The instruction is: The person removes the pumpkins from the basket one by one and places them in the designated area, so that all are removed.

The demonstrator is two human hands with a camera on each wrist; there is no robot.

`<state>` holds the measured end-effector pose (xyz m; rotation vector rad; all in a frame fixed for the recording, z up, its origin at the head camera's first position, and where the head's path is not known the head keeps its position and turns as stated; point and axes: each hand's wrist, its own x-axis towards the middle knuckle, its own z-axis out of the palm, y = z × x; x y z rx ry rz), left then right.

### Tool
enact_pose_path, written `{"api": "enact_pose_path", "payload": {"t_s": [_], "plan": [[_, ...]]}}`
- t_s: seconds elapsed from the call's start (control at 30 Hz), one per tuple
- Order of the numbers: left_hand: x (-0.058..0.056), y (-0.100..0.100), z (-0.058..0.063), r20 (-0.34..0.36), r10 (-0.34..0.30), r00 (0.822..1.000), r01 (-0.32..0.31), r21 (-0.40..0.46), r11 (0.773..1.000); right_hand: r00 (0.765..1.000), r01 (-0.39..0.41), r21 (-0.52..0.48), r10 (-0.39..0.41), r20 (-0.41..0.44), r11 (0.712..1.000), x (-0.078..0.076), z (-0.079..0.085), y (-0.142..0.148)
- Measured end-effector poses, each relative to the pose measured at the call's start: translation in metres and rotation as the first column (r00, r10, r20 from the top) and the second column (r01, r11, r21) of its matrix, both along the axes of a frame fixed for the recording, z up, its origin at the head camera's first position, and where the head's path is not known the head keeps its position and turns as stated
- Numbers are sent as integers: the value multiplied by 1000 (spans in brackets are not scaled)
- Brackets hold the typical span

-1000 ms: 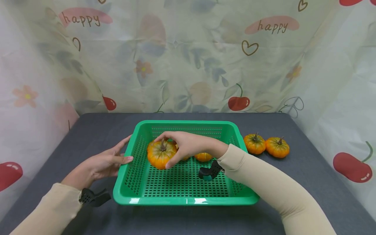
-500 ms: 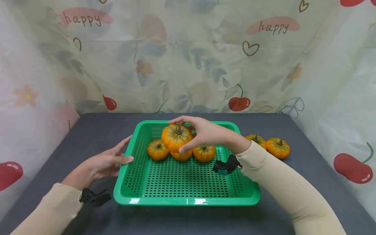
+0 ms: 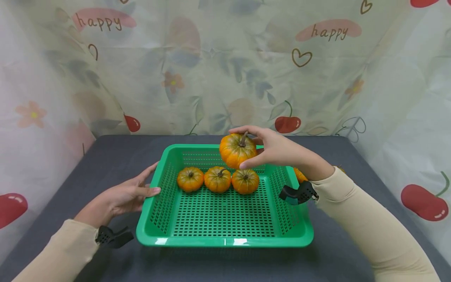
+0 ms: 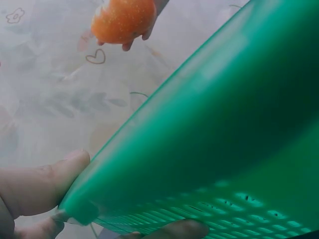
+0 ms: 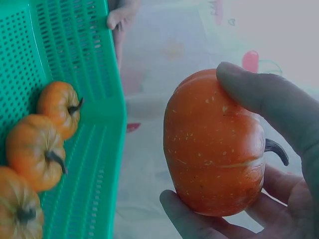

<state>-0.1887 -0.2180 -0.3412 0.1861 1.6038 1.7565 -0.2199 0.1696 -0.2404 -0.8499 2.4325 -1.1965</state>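
Saw a green plastic basket [image 3: 224, 241] on a dark grey table [image 3: 116, 156], with a person's 2 bare hands at it. Found the right hand [image 3: 271, 147] raised at the basket's far side, thumb and fingers spread as wide as 1 orange pumpkin [image 3: 235, 152] and curved around it. Noted the stem of this held pumpkin pointing up and leaning toward the palm. Could not tell its exact place in depth, over the basket or just beyond the far rim; in the left wrist view, saw it up beyond the basket's edge, against the backdrop.

Found the left hand [image 3: 121, 196] at the basket's left side, nearly closed on the rim, with the thumb against the edge and the fingers along the outside of the wall.

Inside the basket, toward the far wall, counted 3 pumpkins side by side, stems up: a left pumpkin [image 3: 190, 180], a middle pumpkin [image 3: 217, 181] with a bent stem, and a right pumpkin [image 3: 245, 182] below the held pumpkin in the head view. Behind the right wrist, glimpsed an orange patch [image 3: 300, 175], mostly hidden.

Noticed beige sleeves [image 3: 373, 219] on the arms, a black device [image 3: 114, 237] at the left wrist and another black device [image 3: 298, 192] at the right. Behind everything, saw a pale backdrop [image 3: 218, 90] printed with cherries, hearts, flowers and the word "happy".
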Motion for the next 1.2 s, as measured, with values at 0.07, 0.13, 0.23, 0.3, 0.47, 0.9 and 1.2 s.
{"api": "enact_pose_path", "payload": {"t_s": [0.07, 0.13, 0.23, 0.3, 0.47, 0.9, 1.2], "plan": [[0, 0, 0, -2, 4, 1000, -4, -3, 1000, 1000, 30, -3, -30, 0, 1000, 1, 2, 8], [0, 0, 0, -4, 4, 1000, -4, -4, 1000, 999, 44, -28, -44, 15, 999, 2, 3, 17], [0, 0, 0, -4, 8, 1000, -8, -8, 1000, 998, 63, -66, -62, 25, 996, 4, 6, 30], [0, 0, 0, -4, 7, 1000, -7, -8, 1000, 997, 78, -78, -78, 3, 994, 5, 7, 40], [0, 0, 0, -5, 6, 1000, -6, -7, 1000, 987, 141, -90, -146, -61, 986, 7, 9, 60], [0, 1, 0, -10, 2, 1000, -2, -6, 1000, 929, 344, -101, -354, -106, 934, 19, 1, 108], [0, 1, 0, -7, -2, 1000, 2, 3, 1000, 890, 442, -100, -450, -79, 892, 23, -22, 145]]}}
